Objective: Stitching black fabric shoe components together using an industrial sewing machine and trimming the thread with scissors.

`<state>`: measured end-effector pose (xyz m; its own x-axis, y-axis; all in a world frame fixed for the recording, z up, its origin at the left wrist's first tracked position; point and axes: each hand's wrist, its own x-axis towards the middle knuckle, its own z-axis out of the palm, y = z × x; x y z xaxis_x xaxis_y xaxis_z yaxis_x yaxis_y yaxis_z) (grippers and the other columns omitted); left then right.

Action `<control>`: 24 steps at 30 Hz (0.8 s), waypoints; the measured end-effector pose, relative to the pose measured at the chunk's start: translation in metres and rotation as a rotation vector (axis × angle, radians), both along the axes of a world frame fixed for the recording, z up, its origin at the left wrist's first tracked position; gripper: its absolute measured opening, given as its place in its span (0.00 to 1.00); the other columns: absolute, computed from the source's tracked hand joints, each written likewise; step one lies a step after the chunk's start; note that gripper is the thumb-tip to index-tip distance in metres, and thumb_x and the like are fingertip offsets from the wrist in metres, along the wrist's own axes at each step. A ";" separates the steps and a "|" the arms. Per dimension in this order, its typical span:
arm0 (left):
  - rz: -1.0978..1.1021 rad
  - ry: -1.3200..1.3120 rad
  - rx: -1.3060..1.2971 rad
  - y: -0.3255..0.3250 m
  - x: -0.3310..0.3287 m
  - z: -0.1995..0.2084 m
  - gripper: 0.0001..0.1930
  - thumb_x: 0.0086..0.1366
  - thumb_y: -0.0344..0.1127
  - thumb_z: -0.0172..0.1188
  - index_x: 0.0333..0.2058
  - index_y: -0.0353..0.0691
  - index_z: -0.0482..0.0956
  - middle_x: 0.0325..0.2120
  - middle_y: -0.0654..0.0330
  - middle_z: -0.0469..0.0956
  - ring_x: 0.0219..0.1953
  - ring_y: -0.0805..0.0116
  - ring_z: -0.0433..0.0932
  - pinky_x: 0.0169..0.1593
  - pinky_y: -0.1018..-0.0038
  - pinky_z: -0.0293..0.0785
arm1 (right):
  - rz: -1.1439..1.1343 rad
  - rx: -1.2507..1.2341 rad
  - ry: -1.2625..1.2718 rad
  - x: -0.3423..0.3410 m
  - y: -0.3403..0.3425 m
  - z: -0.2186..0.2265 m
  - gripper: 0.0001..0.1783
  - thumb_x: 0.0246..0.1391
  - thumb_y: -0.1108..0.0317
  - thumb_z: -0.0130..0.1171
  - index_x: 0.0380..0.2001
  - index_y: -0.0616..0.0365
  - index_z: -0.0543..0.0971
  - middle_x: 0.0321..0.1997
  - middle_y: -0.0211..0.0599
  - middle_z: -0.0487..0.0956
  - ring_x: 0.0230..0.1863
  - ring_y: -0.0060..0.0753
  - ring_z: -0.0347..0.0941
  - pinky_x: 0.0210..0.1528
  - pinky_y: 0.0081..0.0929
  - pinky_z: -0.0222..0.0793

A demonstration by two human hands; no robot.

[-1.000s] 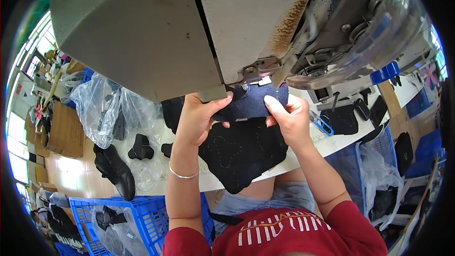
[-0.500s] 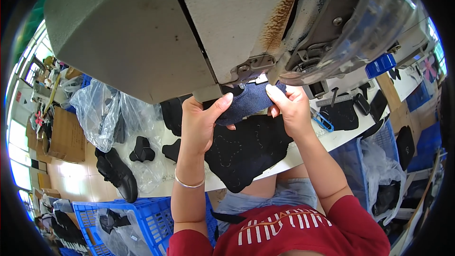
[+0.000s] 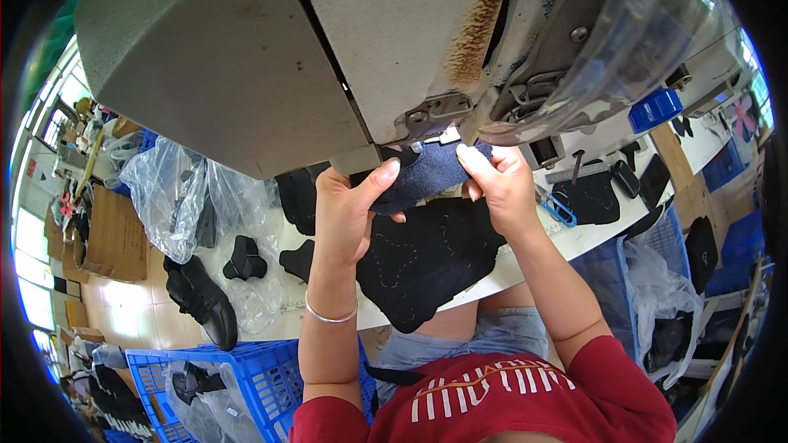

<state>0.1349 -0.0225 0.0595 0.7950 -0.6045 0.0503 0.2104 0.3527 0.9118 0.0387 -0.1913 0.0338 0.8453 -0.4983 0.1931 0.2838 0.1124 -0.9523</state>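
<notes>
A dark blue fabric piece (image 3: pixel 428 174) is stretched between my two hands, just under the head of a sewing machine (image 3: pixel 328 57). My left hand (image 3: pixel 355 201) pinches its left end, thumb on top. On the right end, my right hand (image 3: pixel 498 182) grips with thumb and fingers. The far edge of the fabric runs beneath the machine's working point, which the housing partly hides. Below my hands lies a black cut fabric panel (image 3: pixel 423 258) with pale stitch lines, hanging over the table's near edge.
On the white table (image 3: pixel 460 297) left are clear plastic bags (image 3: pixel 168 197), a black shoe (image 3: pixel 201 299) and a folded black piece (image 3: pixel 245 258). Blue-handled scissors (image 3: pixel 561 211) lie right, beside a black piece (image 3: pixel 597 198). Blue crates (image 3: pixel 267 385) stand below.
The dark blue fabric has turned and shifted slightly under the machine, both hands moving with it. My grip on both ends stays the same.
</notes>
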 end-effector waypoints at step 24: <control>0.154 0.036 -0.069 -0.013 -0.023 0.001 0.08 0.61 0.30 0.58 0.36 0.31 0.77 0.26 0.56 0.80 0.22 0.70 0.79 0.20 0.75 0.79 | -0.230 -0.159 -0.142 -0.017 -0.006 0.004 0.06 0.59 0.71 0.52 0.27 0.59 0.72 0.21 0.23 0.70 0.20 0.10 0.64 0.23 0.13 0.60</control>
<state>0.1117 -0.0353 0.0610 0.8799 -0.4717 0.0575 0.1813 0.4450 0.8770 0.0214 -0.1978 0.0379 0.6727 -0.6278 0.3915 0.4156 -0.1172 -0.9020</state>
